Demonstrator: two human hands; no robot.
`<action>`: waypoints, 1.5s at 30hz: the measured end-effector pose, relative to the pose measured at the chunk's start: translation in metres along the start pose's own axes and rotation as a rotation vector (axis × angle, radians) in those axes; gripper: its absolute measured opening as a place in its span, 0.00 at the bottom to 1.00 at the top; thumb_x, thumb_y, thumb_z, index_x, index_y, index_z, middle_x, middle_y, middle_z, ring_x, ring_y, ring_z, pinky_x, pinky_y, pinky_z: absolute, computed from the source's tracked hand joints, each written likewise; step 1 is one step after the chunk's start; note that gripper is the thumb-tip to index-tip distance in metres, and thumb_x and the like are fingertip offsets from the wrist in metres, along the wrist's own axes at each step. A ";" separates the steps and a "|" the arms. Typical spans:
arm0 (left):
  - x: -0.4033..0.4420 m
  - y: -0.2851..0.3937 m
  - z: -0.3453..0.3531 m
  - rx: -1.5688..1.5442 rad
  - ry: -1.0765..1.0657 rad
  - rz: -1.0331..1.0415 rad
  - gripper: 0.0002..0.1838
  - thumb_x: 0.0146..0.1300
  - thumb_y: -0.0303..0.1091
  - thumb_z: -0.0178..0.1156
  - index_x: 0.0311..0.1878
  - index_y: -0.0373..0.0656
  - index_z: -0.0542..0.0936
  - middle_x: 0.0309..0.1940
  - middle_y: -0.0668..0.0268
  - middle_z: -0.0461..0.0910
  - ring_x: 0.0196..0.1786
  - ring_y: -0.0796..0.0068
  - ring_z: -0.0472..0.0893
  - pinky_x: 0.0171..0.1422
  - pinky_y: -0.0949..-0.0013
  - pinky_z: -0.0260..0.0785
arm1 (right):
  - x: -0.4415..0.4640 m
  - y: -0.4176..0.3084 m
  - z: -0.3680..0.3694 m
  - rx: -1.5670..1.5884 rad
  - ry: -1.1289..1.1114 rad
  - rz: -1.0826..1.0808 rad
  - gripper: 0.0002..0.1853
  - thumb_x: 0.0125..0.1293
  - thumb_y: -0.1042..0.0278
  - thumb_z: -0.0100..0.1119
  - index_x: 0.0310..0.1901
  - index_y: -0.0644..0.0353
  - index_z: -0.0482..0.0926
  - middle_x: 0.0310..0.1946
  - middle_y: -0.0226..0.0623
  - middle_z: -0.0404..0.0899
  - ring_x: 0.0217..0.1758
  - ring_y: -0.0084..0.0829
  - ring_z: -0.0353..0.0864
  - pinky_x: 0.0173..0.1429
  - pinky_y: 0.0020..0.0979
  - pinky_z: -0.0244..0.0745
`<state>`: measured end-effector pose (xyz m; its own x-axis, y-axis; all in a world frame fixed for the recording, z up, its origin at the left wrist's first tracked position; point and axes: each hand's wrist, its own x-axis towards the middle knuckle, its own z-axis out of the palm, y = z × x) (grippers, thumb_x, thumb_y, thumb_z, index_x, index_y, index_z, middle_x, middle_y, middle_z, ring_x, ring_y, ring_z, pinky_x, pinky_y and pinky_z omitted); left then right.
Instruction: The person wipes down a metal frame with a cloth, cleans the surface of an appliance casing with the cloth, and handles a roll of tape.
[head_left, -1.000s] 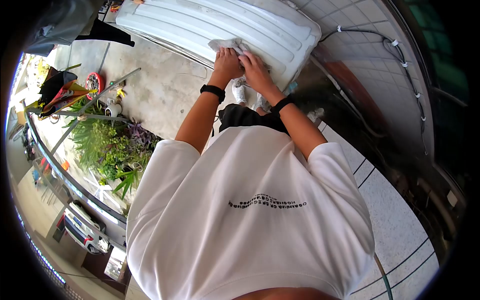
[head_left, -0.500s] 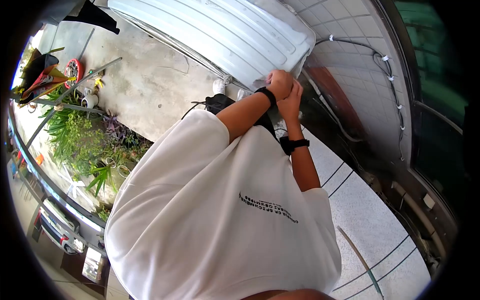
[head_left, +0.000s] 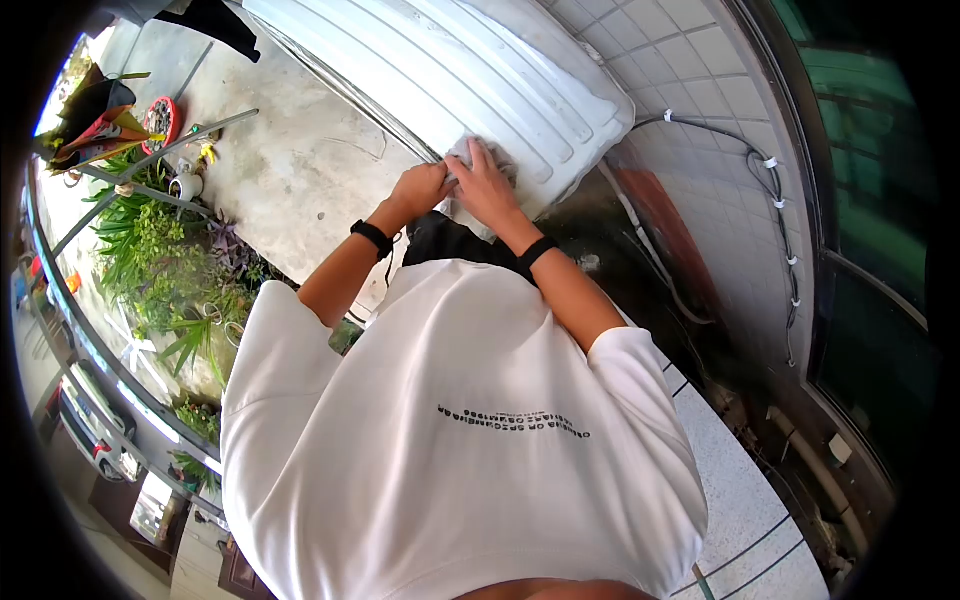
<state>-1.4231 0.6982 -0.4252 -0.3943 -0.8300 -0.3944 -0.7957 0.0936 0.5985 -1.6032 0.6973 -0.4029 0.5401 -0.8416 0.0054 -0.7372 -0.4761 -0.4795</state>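
A greyish cloth (head_left: 503,162) lies bunched on the near edge of a white ribbed panel (head_left: 440,70). My right hand (head_left: 484,187) presses on this cloth, its fingers wrapped round part of it. Just to the left, my left hand (head_left: 422,189) is closed at the panel's edge, its fingertips touching the cloth and my right hand. Some of the cloth hangs below, between the two hands. Each wrist has a black band.
A tiled wall (head_left: 690,60) with a clipped black cable (head_left: 776,185) stands at the right. Potted plants (head_left: 165,245) and a metal rail (head_left: 160,157) are at the left. A pipe (head_left: 655,250) runs beside the panel.
Both hands have moved left along the panel's near edge from its right corner, and have come from overlapping to side by side. The cloth now shows more fully under my right hand.
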 end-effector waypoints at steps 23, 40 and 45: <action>0.004 0.032 0.068 -0.591 0.450 -0.643 0.32 0.67 0.41 0.61 0.67 0.29 0.68 0.59 0.40 0.75 0.58 0.48 0.80 0.63 0.57 0.73 | 0.106 0.089 -0.036 0.258 -0.050 -0.210 0.14 0.60 0.77 0.59 0.48 0.57 0.76 0.59 0.53 0.72 0.64 0.51 0.74 0.58 0.46 0.79; 0.109 0.069 0.043 -0.646 1.140 -1.098 0.35 0.76 0.47 0.40 0.74 0.26 0.56 0.70 0.34 0.63 0.74 0.39 0.61 0.79 0.48 0.48 | 0.088 0.086 -0.057 0.068 -0.177 -0.083 0.20 0.63 0.79 0.55 0.57 0.57 0.75 0.49 0.50 0.72 0.51 0.54 0.78 0.53 0.49 0.78; 0.111 0.073 0.048 -0.580 1.208 -1.052 0.34 0.77 0.45 0.40 0.74 0.24 0.56 0.75 0.35 0.55 0.79 0.41 0.53 0.82 0.50 0.43 | 0.162 0.067 -0.037 0.073 -0.163 -0.091 0.19 0.62 0.78 0.57 0.56 0.57 0.78 0.49 0.51 0.74 0.51 0.54 0.79 0.54 0.48 0.78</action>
<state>-1.5465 0.6394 -0.4587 0.9185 -0.3377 -0.2057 -0.0979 -0.6984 0.7090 -1.5798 0.5194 -0.4021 0.6663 -0.7405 -0.0882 -0.6541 -0.5236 -0.5459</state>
